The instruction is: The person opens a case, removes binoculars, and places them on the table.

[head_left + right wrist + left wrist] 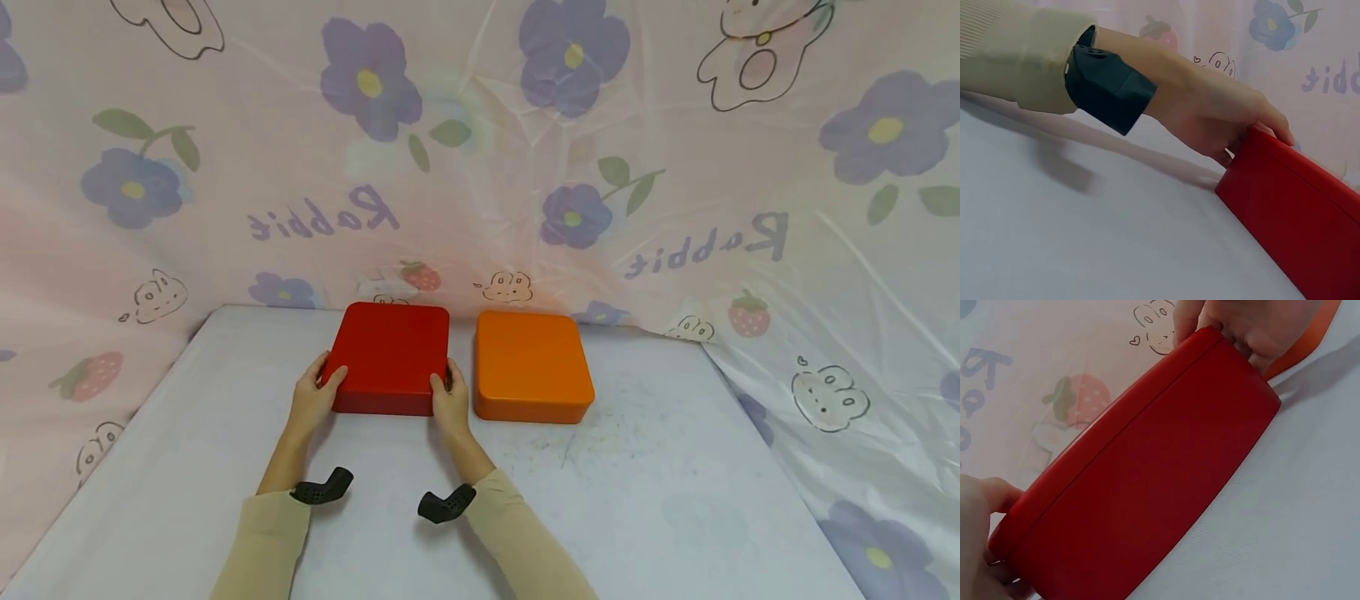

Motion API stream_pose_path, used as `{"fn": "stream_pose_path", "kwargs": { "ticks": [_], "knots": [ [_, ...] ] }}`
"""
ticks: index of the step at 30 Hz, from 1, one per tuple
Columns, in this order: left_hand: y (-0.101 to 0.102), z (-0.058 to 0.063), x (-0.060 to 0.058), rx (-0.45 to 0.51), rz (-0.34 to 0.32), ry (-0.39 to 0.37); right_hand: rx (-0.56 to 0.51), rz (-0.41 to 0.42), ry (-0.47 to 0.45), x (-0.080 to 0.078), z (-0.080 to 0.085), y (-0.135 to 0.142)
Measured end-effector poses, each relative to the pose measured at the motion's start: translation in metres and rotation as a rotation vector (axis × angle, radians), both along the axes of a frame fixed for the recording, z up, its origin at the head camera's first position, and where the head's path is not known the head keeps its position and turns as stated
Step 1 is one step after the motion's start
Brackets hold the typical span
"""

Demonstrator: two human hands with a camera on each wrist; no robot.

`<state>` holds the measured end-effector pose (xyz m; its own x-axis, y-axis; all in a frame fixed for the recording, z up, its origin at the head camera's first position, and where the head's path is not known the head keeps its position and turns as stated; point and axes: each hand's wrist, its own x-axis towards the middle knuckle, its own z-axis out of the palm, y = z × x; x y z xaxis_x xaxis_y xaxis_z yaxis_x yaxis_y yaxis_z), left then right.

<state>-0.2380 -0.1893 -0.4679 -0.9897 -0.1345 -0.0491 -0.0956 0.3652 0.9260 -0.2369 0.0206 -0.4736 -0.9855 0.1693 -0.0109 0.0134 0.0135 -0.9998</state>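
Observation:
A red square box [393, 350] with rounded corners sits toward the back of the white table. In the left wrist view a thin seam runs along the upper part of its side, like a lid's edge. My left hand [311, 403] grips the box's left side, thumb over the top edge. On the opposite side my right hand [452, 407] holds it the same way, its thumb near the front right corner. The fingers under and behind the sides are partly hidden. Just right of my right hand lies an orange box [532, 358] of similar shape, apart from the red one.
The white table [660, 500] has faint dark marks right of the orange box. A pink cloth [480, 167] printed with flowers and rabbits hangs behind the table and along its sides. Black devices [322, 487] are strapped at both wrists, over beige sleeves.

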Motion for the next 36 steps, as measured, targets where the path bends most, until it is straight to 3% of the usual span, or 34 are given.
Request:
{"fn": "stream_pose_path", "kwargs": {
  "ticks": [6, 25, 36],
  "knots": [
    [0.005, 0.005, 0.003, -0.004, -0.027, -0.005, 0.022, -0.007, -0.013, -0.001, 0.000, 0.000],
    [0.003, 0.001, 0.000, 0.015, -0.036, 0.021, 0.053, 0.013, -0.021, 0.000, 0.004, -0.001],
    [0.007, 0.010, 0.002, 0.040, -0.037, 0.060, 0.032, 0.049, 0.005, 0.000, 0.012, 0.002]
  ]
}}
